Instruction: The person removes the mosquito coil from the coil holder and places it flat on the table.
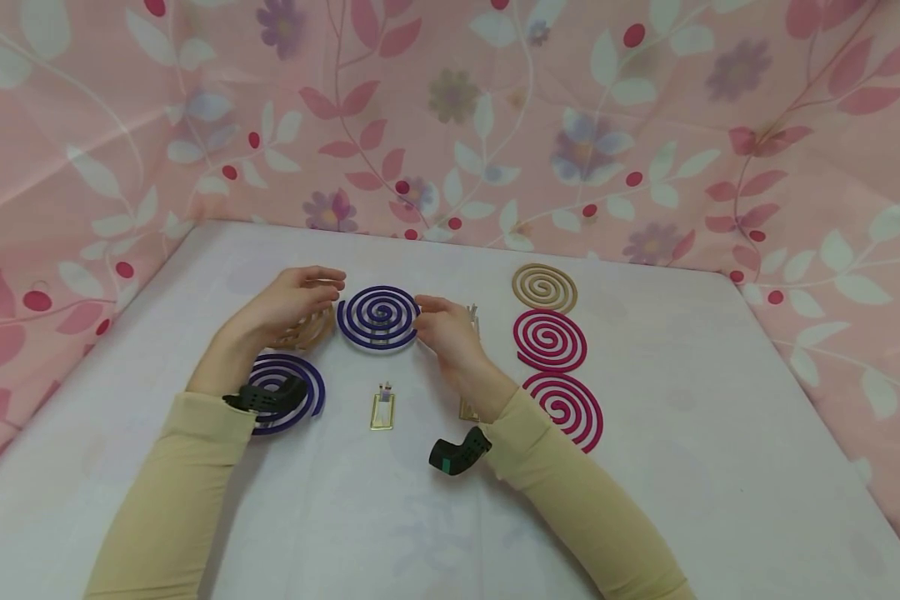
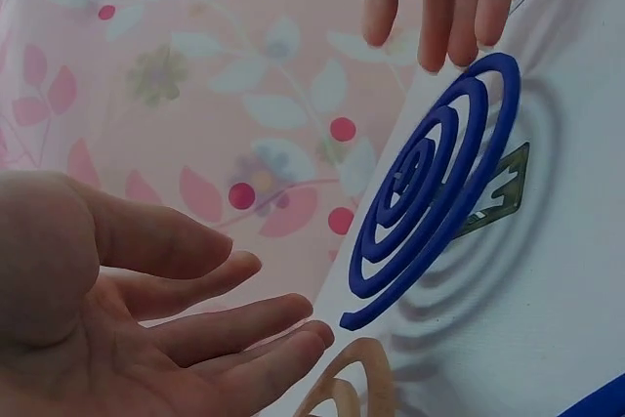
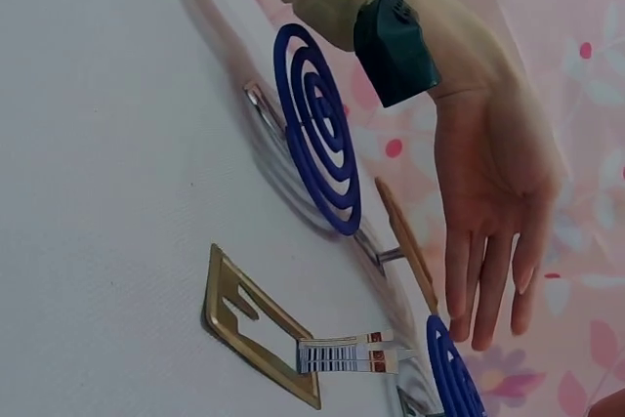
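A dark blue mosquito coil [image 1: 382, 314] sits raised over a metal stand [image 2: 503, 197], its shadow on the cloth below. Left of it, my left hand [image 1: 297, 297] is held with loosely extended fingers, apart from the coil and gripping nothing. The fingertips of my right hand [image 1: 453, 337] are at the blue coil's right edge; whether they touch it is not clear. In the left wrist view those fingers hang straight. A tan coil [image 1: 317, 331] is partly hidden beneath my left hand, and another blue coil [image 1: 319, 387] lies nearer, below my left wrist.
One small gold stand [image 1: 382, 411] is on the white cloth between my forearms. Two more stands are partly covered by my right hand. On the right, a tan coil [image 1: 543, 286] and two pink coils [image 1: 549, 338] form a column. Floral fabric hangs behind.
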{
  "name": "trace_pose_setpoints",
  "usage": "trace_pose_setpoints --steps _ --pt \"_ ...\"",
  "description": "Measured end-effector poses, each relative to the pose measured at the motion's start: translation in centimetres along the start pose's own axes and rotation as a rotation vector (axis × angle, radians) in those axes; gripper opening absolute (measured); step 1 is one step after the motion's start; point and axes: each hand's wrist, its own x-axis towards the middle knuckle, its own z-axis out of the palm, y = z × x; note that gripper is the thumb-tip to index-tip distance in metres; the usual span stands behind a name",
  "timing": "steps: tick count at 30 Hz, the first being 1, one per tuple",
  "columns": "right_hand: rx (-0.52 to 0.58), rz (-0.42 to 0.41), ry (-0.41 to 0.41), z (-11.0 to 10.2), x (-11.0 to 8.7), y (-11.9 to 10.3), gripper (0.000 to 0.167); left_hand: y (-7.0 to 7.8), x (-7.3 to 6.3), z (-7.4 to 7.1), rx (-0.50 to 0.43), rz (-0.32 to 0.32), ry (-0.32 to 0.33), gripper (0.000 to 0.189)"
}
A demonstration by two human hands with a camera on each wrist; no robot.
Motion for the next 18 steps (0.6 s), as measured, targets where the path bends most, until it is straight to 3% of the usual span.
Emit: trace_pose_setpoints --steps 7,18 --pt "0.013 0.032 0.038 0.3 0.3 0.8 0.059 -0.2 0.3 0.4 0.003 -0.013 0.008 0.047" --pt "0.091 0.041 0.026 0.5 0.6 1.5 0.066 -0.5 0.6 0.8 -0.016 -0.029 0.004 0.047"
